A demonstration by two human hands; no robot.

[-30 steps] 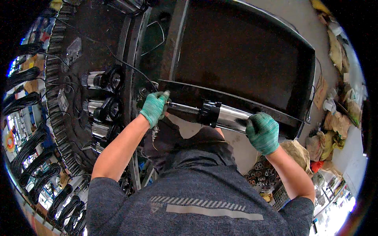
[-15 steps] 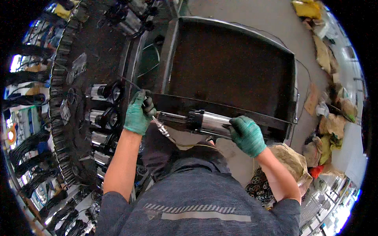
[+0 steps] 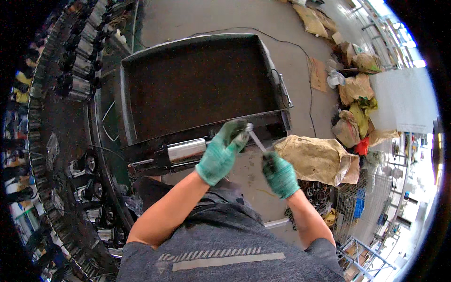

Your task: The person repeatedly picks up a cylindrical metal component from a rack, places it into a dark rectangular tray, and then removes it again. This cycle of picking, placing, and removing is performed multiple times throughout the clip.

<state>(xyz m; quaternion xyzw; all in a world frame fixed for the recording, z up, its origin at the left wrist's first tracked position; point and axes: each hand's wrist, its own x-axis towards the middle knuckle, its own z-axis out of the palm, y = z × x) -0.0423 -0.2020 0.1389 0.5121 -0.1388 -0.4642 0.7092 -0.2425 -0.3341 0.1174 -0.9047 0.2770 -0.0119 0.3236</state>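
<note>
Fingers (image 3: 269, 162) of green-gloved right hand (image 3: 280, 177) clench slim silver metal tool (image 3: 256, 139); green-gloved left hand (image 3: 221, 152) at its far end, can't tell grip; silver-black cylindrical motor (image 3: 186, 150) nearby.

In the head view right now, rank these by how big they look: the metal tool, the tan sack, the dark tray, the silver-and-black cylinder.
1. Dark tray
2. Tan sack
3. Silver-and-black cylinder
4. Metal tool, judged by the part showing outside the right hand
</note>
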